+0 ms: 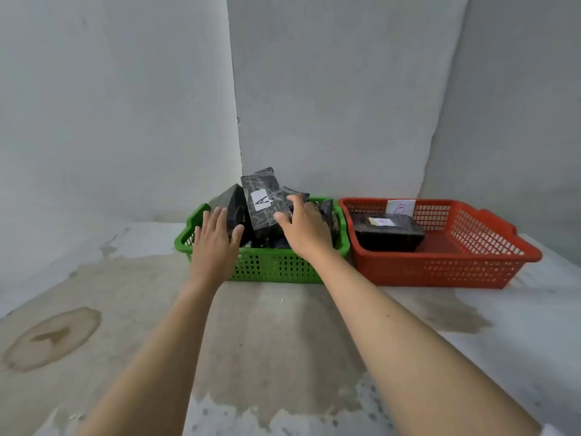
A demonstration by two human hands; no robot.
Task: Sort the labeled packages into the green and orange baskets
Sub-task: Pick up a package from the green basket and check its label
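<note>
A green basket (270, 267) stands at the centre, filled with several black packages. One marbled black package (264, 201) with a white "A" label stands upright among them. My left hand (217, 234) rests flat on the packages at the basket's left, fingers straight. Over the packages to the right of the labelled one is my right hand (303, 228), fingers spread and touching them. To the right, the orange basket (446, 267) holds one black box (388, 232) with a "B" label. A "B" paper tag (400, 207) sits on its back wall.
The two baskets stand side by side on a stained concrete floor (251, 325), close to a grey wall corner (234, 105). A damp brown patch (53, 338) marks the floor at the left.
</note>
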